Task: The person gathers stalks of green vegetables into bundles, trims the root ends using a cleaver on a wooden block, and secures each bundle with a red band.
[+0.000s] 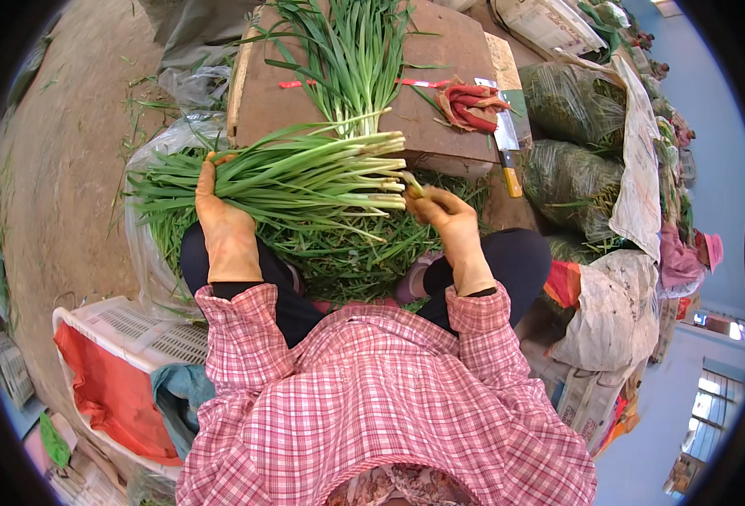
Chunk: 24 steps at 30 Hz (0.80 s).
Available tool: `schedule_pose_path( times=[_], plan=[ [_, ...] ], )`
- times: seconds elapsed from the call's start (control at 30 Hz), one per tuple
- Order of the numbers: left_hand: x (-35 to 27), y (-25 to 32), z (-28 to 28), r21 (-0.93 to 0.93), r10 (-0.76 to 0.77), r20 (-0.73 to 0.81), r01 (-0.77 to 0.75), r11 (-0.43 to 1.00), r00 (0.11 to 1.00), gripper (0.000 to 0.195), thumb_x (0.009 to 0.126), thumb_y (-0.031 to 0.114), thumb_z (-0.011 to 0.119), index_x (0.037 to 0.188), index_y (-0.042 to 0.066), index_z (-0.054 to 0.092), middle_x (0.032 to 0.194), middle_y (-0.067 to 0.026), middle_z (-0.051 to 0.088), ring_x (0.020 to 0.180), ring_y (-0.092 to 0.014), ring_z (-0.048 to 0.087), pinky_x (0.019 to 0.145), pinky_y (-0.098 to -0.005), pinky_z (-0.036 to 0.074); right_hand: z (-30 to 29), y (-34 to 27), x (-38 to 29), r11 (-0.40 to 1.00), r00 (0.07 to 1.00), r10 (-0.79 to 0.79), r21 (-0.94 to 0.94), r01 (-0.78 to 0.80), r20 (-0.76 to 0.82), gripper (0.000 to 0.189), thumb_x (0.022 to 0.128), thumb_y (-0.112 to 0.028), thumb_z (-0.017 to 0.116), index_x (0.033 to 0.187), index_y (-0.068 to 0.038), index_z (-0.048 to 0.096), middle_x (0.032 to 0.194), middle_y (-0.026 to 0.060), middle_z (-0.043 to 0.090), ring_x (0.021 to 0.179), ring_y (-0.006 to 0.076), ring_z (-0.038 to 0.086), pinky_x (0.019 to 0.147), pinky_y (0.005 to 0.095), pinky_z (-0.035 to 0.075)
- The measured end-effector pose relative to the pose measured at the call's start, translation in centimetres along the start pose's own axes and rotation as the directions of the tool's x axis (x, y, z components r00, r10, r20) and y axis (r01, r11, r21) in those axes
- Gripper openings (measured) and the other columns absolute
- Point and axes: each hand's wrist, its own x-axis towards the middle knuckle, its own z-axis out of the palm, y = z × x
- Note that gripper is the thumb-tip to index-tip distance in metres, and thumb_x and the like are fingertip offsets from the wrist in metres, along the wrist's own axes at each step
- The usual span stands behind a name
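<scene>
My left hand, in an orange rubber glove, grips a bunch of long green leafy stalks, its pale root ends facing right. At those ends is my gloved right hand, its fingers pinched on a yellowish leaf piece. Beyond them, a second bunch of the greens lies on a brown board, across a red tape strip. Right of it lie a folded red cloth and a cleaver, whose yellow-and-black handle juts past the board's near edge.
Loose green trimmings cover the floor between my legs. A clear plastic bag of greens stands at left, above a white crate with red lining. Stuffed plastic bags line the right. A person in a pink hat is farther right.
</scene>
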Motion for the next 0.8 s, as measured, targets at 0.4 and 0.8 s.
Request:
schedule_pose_path(
  times=[0.4, 0.8],
  plan=[
    [-1.7, -1.4, 1.9, 0.1, 0.042, -0.015, -0.04, 0.994, 0.999, 0.021, 0.097, 0.025, 0.057, 0.113, 0.012, 0.061, 0.098, -0.0094, 0.065, 0.093, -0.027, 0.061, 0.087, -0.0465, 0.052, -2.5, -1.8, -0.3, 0.993, 0.969, -0.018, 0.106, 0.045, -0.246, 0.019, 0.087, -0.004, 0.069, 0.102, 0.008, 0.068, 0.087, 0.0113, 0.071, 0.07, 0.0132, 0.065, 0.065, 0.0249, 0.053],
    [-3.3, -3.8, 3.4, 0.263, 0.021, -0.037, -0.011, 0.965, 0.999, 0.02, 0.096, 0.025, 0.059, 0.109, 0.01, 0.064, 0.095, -0.0057, 0.064, 0.09, -0.023, 0.062, 0.087, -0.0429, 0.053, -0.1, -5.0, 1.0, 0.966, 0.977, -0.214, 0.146, 0.213, -0.011, 0.012, 0.088, -0.005, 0.069, 0.095, 0.004, 0.071, 0.092, 0.0083, 0.073, 0.081, 0.0125, 0.067, 0.076, 0.025, 0.053]
  ],
)
